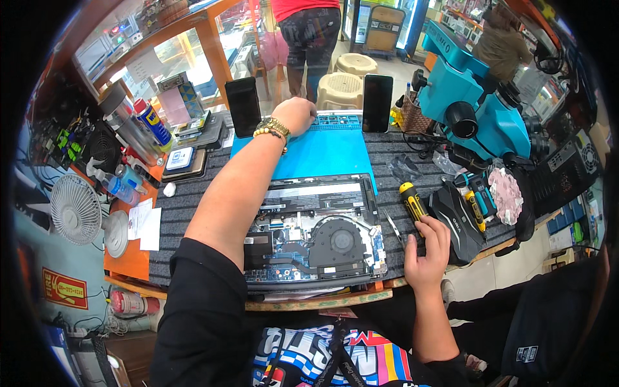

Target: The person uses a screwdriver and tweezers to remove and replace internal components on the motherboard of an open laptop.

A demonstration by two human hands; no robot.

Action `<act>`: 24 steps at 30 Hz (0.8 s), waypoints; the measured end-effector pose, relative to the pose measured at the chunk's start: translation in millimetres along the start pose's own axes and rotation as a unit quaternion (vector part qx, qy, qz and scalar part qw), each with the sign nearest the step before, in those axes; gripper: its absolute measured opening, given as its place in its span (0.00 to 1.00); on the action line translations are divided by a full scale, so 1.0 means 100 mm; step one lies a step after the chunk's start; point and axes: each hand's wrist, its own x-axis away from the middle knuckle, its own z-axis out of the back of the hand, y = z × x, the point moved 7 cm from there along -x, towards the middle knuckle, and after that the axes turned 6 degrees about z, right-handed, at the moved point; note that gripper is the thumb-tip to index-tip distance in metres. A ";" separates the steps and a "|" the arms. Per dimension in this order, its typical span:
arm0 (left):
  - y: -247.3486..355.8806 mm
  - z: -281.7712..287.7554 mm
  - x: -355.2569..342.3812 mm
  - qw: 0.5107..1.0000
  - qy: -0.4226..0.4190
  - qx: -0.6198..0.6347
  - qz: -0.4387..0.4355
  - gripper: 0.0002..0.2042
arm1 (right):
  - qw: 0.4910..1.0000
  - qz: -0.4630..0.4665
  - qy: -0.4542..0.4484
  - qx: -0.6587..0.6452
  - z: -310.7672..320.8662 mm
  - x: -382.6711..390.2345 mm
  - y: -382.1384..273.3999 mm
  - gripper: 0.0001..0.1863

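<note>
Left hand (298,116) at parts tray (338,121) of blue mat (322,156), grip unclear; right hand (427,257) loosely open by yellow screwdriver (412,201). Opened laptop (293,200) on desk (335,302); best keep left sleeve (200,303) off board (277,275).

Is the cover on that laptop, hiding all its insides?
No, the laptop lies with its insides bare, its round black fan in plain sight.

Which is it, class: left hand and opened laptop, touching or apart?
Apart: the head view shows blue mat between the left hand and the opened laptop.
</note>
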 end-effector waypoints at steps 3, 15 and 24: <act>0.02 -0.01 -0.02 1.000 -0.002 0.004 0.003 0.10 | 1.000 0.001 0.001 -0.001 0.02 -0.04 -0.04 0.17; 0.06 -0.06 -0.08 1.000 0.002 -0.016 -0.008 0.10 | 1.000 0.006 0.004 -0.008 0.02 -0.03 -0.03 0.17; 0.03 0.07 -0.07 1.000 -0.005 -0.003 -0.011 0.10 | 1.000 0.004 0.004 -0.004 0.03 -0.03 -0.04 0.17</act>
